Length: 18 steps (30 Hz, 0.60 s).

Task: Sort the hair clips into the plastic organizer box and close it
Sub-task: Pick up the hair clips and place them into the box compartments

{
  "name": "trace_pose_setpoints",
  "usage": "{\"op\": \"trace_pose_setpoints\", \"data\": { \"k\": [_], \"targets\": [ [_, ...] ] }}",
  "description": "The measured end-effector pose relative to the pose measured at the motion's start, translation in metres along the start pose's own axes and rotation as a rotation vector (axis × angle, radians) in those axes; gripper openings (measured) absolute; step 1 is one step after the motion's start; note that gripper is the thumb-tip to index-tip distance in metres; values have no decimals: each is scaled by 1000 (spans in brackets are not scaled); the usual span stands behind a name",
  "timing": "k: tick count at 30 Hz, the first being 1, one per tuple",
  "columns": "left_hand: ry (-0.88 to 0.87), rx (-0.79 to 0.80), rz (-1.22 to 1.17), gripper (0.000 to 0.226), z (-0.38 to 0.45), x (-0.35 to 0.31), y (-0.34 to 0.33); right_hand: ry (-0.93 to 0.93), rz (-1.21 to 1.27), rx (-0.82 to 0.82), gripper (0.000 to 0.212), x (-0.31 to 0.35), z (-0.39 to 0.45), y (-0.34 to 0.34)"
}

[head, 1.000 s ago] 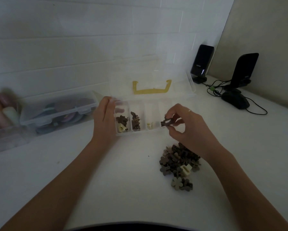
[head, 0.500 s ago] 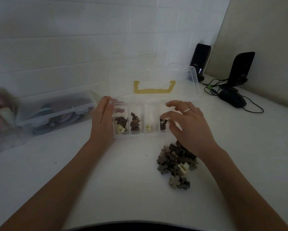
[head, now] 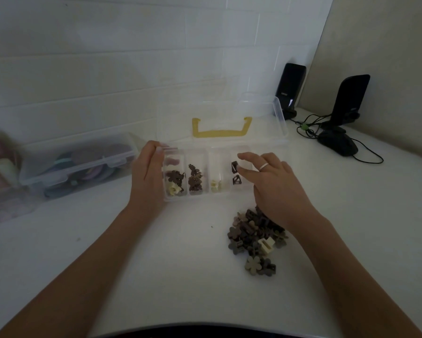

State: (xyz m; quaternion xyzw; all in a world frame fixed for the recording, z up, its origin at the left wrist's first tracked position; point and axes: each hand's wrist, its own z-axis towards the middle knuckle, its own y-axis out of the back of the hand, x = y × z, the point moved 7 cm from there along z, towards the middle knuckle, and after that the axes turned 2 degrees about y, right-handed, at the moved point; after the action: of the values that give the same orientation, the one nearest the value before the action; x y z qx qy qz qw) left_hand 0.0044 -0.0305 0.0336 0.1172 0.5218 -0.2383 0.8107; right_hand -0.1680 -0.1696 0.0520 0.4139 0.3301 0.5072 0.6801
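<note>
Just beyond the empty, open-fingered right grip [head: 273, 181], dark clips [head: 235, 173] lie in the organizer [head: 205, 197]

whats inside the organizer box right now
The organizer box holds brown flower clips with one cream, brown clips, cream clips, and two dark clips, left to right. The hands hide both ends.

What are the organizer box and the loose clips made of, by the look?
Organizer box: clear, glossy rigid plastic; clips and dividers show through its walls, and the handle is opaque yellow. Pile of hair clips: probably matte moulded plastic in brown, tan and cream flower shapes; too dim to be certain.
</note>
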Motion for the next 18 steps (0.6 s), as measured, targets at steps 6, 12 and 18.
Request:
{"op": "trace_pose_setpoints", "data": {
  "k": [6, 12, 18],
  "targets": [
    [-20, 0, 5, 23, 1, 0, 0, 1, 55, -10, 45, 2, 1, 3],
    [7, -10, -1, 24, 1, 1, 0, 15, 310, -134, 32, 1, 1, 23],
    [58, -46, 15, 26, 3, 6, 5, 22, 368, 126, 20, 10, -4, 19]
  ]
}}
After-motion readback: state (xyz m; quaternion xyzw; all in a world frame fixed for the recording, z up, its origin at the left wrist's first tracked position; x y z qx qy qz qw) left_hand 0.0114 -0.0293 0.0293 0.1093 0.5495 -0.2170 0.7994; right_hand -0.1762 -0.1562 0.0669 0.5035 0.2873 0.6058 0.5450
